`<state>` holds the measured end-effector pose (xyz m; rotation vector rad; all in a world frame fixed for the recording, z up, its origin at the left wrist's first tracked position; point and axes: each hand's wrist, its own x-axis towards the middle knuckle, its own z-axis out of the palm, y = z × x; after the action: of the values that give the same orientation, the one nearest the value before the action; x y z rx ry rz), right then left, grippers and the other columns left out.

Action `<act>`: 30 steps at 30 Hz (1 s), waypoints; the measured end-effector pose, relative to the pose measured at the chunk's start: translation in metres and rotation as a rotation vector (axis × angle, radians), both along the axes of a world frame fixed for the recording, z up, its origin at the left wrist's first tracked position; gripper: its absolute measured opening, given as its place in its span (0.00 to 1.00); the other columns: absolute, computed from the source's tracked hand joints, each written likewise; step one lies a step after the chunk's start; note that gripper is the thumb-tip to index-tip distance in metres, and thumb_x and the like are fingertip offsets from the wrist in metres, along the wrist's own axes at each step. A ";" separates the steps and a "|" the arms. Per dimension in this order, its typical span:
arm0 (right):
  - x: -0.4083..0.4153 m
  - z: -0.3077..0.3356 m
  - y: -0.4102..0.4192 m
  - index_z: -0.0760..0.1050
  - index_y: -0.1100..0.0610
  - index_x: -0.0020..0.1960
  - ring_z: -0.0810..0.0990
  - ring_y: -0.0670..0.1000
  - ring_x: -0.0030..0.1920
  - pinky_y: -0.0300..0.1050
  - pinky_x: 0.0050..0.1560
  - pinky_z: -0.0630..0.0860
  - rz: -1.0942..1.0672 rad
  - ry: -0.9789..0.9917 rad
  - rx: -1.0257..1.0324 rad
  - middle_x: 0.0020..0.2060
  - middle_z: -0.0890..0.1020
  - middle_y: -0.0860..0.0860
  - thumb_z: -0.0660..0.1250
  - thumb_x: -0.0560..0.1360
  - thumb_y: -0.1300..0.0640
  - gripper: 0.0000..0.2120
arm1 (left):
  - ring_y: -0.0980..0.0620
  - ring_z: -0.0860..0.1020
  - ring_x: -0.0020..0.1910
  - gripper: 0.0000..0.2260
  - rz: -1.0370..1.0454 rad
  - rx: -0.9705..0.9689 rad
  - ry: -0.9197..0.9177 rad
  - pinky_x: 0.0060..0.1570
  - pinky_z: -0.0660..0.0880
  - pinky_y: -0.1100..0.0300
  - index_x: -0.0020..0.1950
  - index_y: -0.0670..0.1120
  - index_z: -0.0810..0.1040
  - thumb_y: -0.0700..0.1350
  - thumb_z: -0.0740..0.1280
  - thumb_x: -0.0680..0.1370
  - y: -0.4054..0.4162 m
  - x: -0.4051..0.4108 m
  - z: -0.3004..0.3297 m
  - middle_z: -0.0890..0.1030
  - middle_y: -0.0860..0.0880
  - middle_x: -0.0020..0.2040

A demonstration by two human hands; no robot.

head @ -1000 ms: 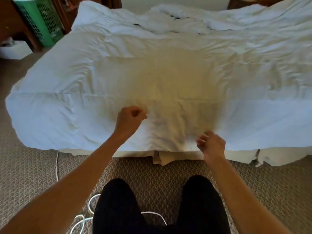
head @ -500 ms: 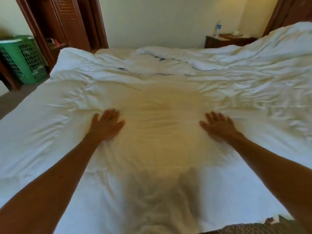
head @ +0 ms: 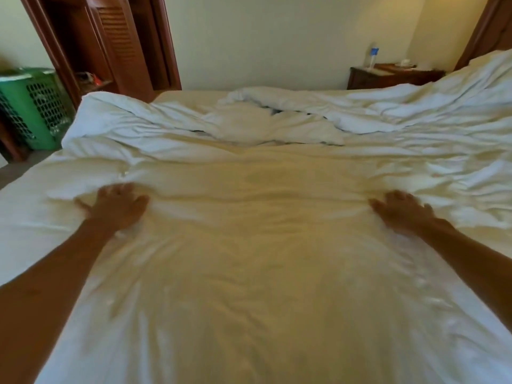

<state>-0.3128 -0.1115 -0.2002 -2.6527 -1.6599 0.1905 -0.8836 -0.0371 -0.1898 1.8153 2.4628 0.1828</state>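
A white duvet (head: 257, 245) covers the bed and fills most of the view; its far part is bunched into rumpled folds (head: 277, 120). My left hand (head: 116, 206) lies flat on the duvet at the left, fingers spread and pressing into the cloth. My right hand (head: 401, 209) lies flat on it at the right, fingers straight and pointing away from me. Wrinkles run across the cloth between the two hands. Both forearms reach in from the lower corners.
A green laundry hamper (head: 30, 106) stands on the floor at the left. Behind it are dark wooden louvred doors (head: 119, 48). A wooden nightstand (head: 388, 76) with a bottle (head: 372, 58) stands against the far wall at the right.
One second ago both hands were curled at the near edge of the duvet. Since then they have opened and slid outward and forward across the cloth, and my view has moved over the bed.
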 end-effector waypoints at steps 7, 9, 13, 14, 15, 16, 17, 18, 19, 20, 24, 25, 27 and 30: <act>-0.164 -0.014 0.038 0.46 0.49 0.80 0.45 0.48 0.79 0.55 0.77 0.46 0.614 -0.041 0.079 0.80 0.45 0.45 0.42 0.81 0.37 0.31 | 0.55 0.48 0.79 0.30 -0.611 0.010 0.197 0.74 0.45 0.40 0.79 0.62 0.47 0.66 0.36 0.76 0.010 0.166 -0.035 0.47 0.57 0.80; -0.109 -0.021 0.043 0.44 0.49 0.81 0.45 0.48 0.79 0.52 0.77 0.45 0.503 -0.050 0.031 0.79 0.44 0.44 0.41 0.82 0.38 0.31 | 0.54 0.47 0.79 0.31 -0.426 0.013 0.244 0.75 0.43 0.41 0.79 0.60 0.47 0.67 0.36 0.77 0.039 0.104 -0.035 0.46 0.56 0.81; -0.025 0.004 0.071 0.48 0.52 0.80 0.51 0.54 0.79 0.59 0.76 0.50 0.076 -0.027 -0.063 0.80 0.49 0.49 0.43 0.81 0.36 0.33 | 0.44 0.48 0.79 0.41 -0.051 -0.163 0.136 0.71 0.43 0.31 0.79 0.52 0.54 0.71 0.38 0.70 0.090 0.046 -0.011 0.52 0.51 0.80; -0.036 0.008 0.081 0.49 0.53 0.80 0.52 0.55 0.79 0.61 0.76 0.50 0.077 -0.010 -0.050 0.80 0.49 0.50 0.43 0.81 0.35 0.33 | 0.40 0.50 0.78 0.40 -0.063 -0.144 0.095 0.70 0.45 0.28 0.79 0.51 0.56 0.69 0.40 0.71 0.090 0.071 -0.006 0.55 0.49 0.79; -0.059 0.011 0.089 0.48 0.52 0.80 0.50 0.55 0.79 0.63 0.76 0.49 0.126 0.026 -0.028 0.80 0.48 0.50 0.43 0.81 0.35 0.34 | 0.39 0.51 0.78 0.34 -0.138 -0.126 0.084 0.68 0.46 0.26 0.78 0.52 0.56 0.65 0.43 0.76 0.084 0.106 -0.006 0.55 0.49 0.79; -0.088 0.010 0.095 0.46 0.49 0.80 0.47 0.55 0.79 0.63 0.76 0.47 0.212 0.060 -0.010 0.80 0.45 0.49 0.43 0.81 0.35 0.33 | 0.40 0.50 0.78 0.28 -0.272 -0.105 0.057 0.68 0.46 0.25 0.78 0.55 0.55 0.61 0.47 0.80 0.072 0.141 -0.008 0.53 0.50 0.80; -0.120 0.007 0.094 0.44 0.46 0.80 0.45 0.54 0.79 0.62 0.76 0.45 0.329 0.080 0.017 0.80 0.43 0.48 0.43 0.81 0.35 0.31 | 0.44 0.48 0.79 0.25 -0.436 -0.083 0.033 0.68 0.45 0.26 0.79 0.58 0.52 0.60 0.47 0.82 0.059 0.172 -0.016 0.50 0.53 0.80; -0.145 -0.002 0.093 0.43 0.44 0.80 0.43 0.52 0.79 0.61 0.77 0.45 0.456 0.056 0.055 0.80 0.42 0.46 0.43 0.81 0.35 0.30 | 0.48 0.46 0.79 0.24 -0.567 -0.062 0.060 0.69 0.44 0.28 0.78 0.62 0.49 0.60 0.47 0.82 0.046 0.192 -0.022 0.47 0.55 0.81; -0.158 -0.015 0.094 0.43 0.42 0.79 0.43 0.51 0.79 0.60 0.77 0.45 0.550 0.003 0.084 0.80 0.42 0.45 0.42 0.81 0.35 0.30 | 0.51 0.44 0.79 0.23 -0.609 -0.046 0.106 0.71 0.43 0.31 0.77 0.66 0.47 0.63 0.45 0.82 0.048 0.193 -0.031 0.45 0.57 0.80; -0.158 -0.024 0.096 0.44 0.41 0.79 0.44 0.50 0.79 0.59 0.77 0.45 0.587 -0.041 0.113 0.80 0.44 0.45 0.42 0.80 0.35 0.29 | 0.51 0.44 0.79 0.24 -0.579 -0.030 0.128 0.71 0.42 0.32 0.77 0.68 0.45 0.65 0.43 0.81 0.060 0.179 -0.036 0.44 0.58 0.80; -0.090 -0.045 0.130 0.47 0.44 0.80 0.46 0.51 0.79 0.57 0.77 0.45 0.275 -0.014 0.172 0.80 0.48 0.46 0.42 0.80 0.35 0.30 | 0.44 0.43 0.79 0.28 -0.222 -0.065 0.138 0.70 0.39 0.30 0.77 0.68 0.45 0.71 0.42 0.77 0.105 0.108 -0.044 0.44 0.57 0.80; -0.083 -0.048 0.135 0.48 0.46 0.80 0.46 0.51 0.79 0.58 0.77 0.44 0.220 -0.016 0.166 0.80 0.48 0.47 0.42 0.80 0.35 0.31 | 0.43 0.42 0.79 0.28 -0.189 -0.074 0.146 0.69 0.38 0.29 0.77 0.67 0.45 0.70 0.42 0.77 0.108 0.106 -0.044 0.43 0.57 0.80; -0.093 -0.046 0.133 0.48 0.47 0.80 0.45 0.52 0.79 0.59 0.77 0.42 0.207 0.006 0.137 0.80 0.48 0.47 0.42 0.81 0.36 0.31 | 0.42 0.40 0.78 0.29 -0.154 -0.104 0.152 0.67 0.37 0.27 0.78 0.64 0.43 0.68 0.42 0.78 0.105 0.117 -0.041 0.41 0.54 0.80; -0.113 -0.042 0.110 0.47 0.48 0.80 0.44 0.53 0.79 0.60 0.76 0.41 0.205 0.083 0.089 0.80 0.46 0.47 0.43 0.81 0.38 0.30 | 0.44 0.39 0.79 0.30 -0.196 -0.153 0.080 0.69 0.37 0.29 0.80 0.58 0.42 0.65 0.43 0.80 0.089 0.140 -0.036 0.40 0.52 0.80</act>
<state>-0.4255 -0.0011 -0.2418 -2.3760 -1.8651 0.2192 -0.7431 0.0516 -0.2261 2.0162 2.2567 -0.0886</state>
